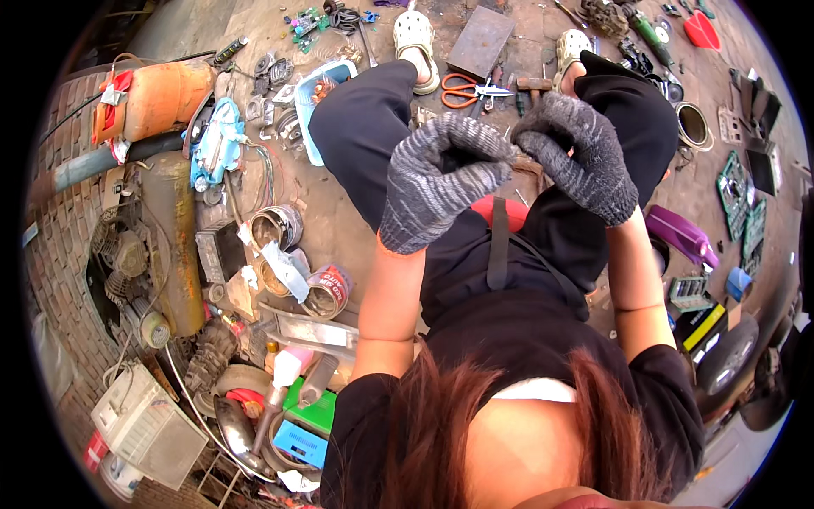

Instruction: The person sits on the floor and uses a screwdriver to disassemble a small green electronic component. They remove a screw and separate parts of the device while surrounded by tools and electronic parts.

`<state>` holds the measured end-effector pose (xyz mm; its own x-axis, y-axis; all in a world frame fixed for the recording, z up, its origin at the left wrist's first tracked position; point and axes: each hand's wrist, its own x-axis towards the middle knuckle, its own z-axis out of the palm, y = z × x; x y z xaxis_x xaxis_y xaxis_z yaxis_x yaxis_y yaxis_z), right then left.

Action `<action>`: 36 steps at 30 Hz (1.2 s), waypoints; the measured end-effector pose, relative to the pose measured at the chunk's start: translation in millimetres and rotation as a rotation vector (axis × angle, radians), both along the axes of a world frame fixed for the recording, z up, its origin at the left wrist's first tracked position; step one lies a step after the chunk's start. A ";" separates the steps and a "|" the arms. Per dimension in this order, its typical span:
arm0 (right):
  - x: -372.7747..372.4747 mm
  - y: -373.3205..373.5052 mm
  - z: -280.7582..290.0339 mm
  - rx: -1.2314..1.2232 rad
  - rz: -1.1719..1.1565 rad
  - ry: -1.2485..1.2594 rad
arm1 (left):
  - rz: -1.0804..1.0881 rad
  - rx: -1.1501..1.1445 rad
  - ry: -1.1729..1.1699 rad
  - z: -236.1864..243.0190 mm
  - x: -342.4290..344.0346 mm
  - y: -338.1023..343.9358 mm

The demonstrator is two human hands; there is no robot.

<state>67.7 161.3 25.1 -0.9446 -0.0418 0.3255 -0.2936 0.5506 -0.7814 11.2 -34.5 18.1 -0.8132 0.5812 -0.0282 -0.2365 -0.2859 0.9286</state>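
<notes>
Both my hands wear grey knitted gloves and meet above my lap, fingertips close together. My left hand point(444, 182) is closed in a pinch, thumb against fingers. My right hand point(580, 157) is pinched the same way, facing it. Something small sits between the two sets of fingertips, too small and covered to name. On the ground beyond them lie orange-handled scissors point(462, 91), blades pointing right. A hammer point(535, 84) with a wooden handle rests just right of the scissors, near my right foot. Behind these is a flat dark metal block point(482, 42).
A light blue basket point(307, 127) with metal parts stands by my left knee. Open tins point(326, 290), an orange gas cylinder point(170, 97) and a yellowish cylinder point(176, 246) crowd the left. At right are a purple object point(681, 235), green circuit boards point(734, 188) and a red bowl point(702, 31).
</notes>
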 end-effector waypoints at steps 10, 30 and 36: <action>2.6 -6.6 6.0 0.054 -0.055 -0.004 | -0.018 -0.131 0.249 -12.1 0.6 -1.3; 9.5 -21.9 -5.2 0.064 0.054 -0.019 | 0.302 -0.299 0.314 -15.6 -6.0 2.3; -9.4 -4.6 -3.3 0.026 -0.047 -0.014 | -0.051 -0.054 0.003 -6.8 -7.0 -7.2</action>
